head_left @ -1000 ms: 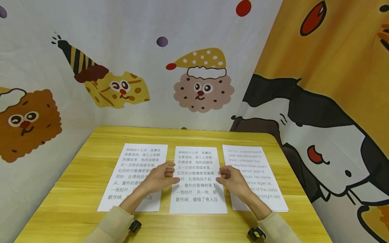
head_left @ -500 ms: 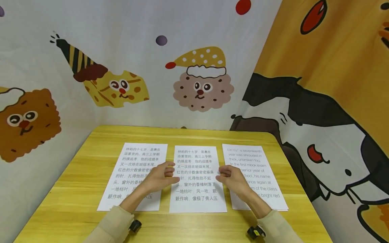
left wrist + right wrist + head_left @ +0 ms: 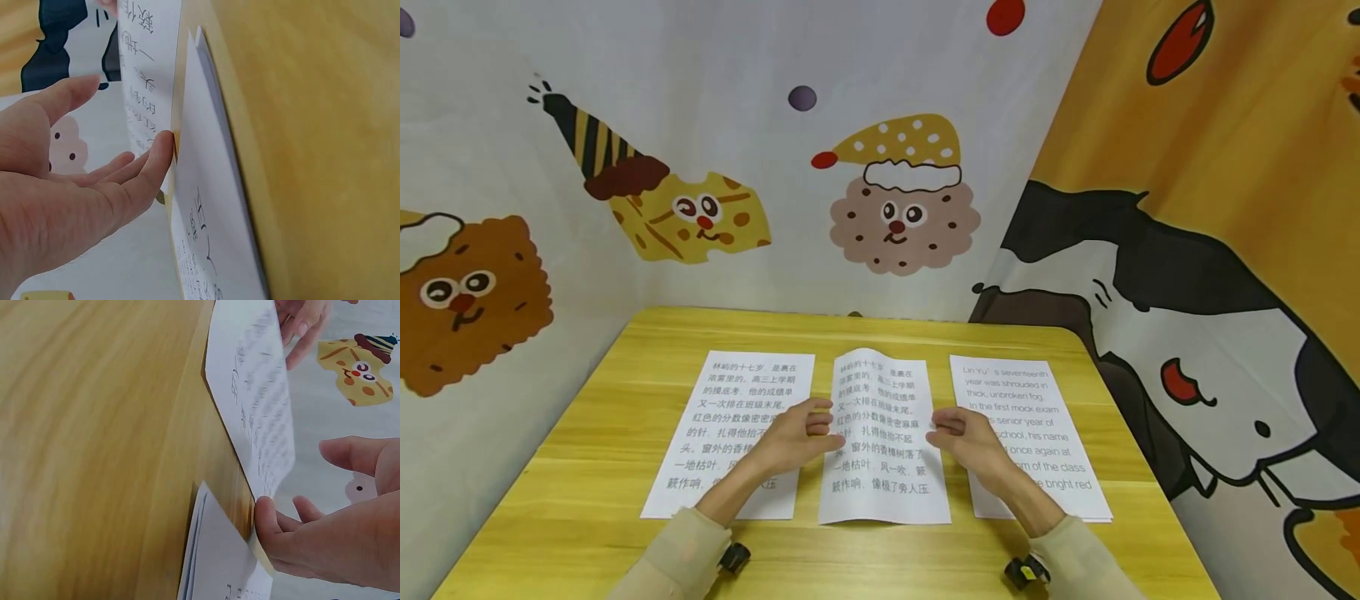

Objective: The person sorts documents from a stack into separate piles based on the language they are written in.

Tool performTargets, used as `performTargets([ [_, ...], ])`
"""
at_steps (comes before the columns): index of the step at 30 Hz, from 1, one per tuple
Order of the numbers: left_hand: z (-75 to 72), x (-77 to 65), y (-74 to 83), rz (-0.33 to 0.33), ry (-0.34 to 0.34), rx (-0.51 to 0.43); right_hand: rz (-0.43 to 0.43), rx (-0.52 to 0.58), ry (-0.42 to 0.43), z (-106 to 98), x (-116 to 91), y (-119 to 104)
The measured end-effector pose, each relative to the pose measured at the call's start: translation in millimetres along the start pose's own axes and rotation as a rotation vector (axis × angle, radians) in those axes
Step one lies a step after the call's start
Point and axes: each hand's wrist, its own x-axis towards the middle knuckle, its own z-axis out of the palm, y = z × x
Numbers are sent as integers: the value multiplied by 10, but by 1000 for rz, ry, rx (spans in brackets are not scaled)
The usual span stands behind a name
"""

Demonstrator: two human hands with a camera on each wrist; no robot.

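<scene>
A printed sheet of paper (image 3: pixel 880 467) with Chinese text lies in the middle, its left part bulging up off the table in a lengthwise ridge. At its left edge stands my left hand (image 3: pixel 786 442), thumb and fingers apart and loosely bent. My right hand (image 3: pixel 976 450) is at the opposite edge. In the right wrist view the fingertips (image 3: pixel 265 515) of that hand meet the sheet's edge low at the table, while the thumb (image 3: pixel 350 453) stays clear of it. Neither hand pinches the paper; each partly covers a side stack in the head view.
Left of the middle sheet lies a stack of Chinese-printed paper (image 3: pixel 700 450), and right of it a stack of English-printed paper (image 3: pixel 1052 429). All rest on a yellow wooden table (image 3: pixel 880 567). Cartoon-printed curtains (image 3: pixel 722 292) hang behind and to the right. Each wrist carries a small black device.
My right hand has moved slightly left against the middle sheet's right edge. The sheet, flat before, now bows upward and looks narrower. My left hand and both side stacks hold their places.
</scene>
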Motion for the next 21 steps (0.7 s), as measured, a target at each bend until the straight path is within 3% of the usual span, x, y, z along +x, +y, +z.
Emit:
performTargets([
  [13,33,19,68,-43,-41,-124,10,108,-68,93,23,-42],
  [21,76,45,63,-62,-43,-149,17,154,-86,158,64,-39],
])
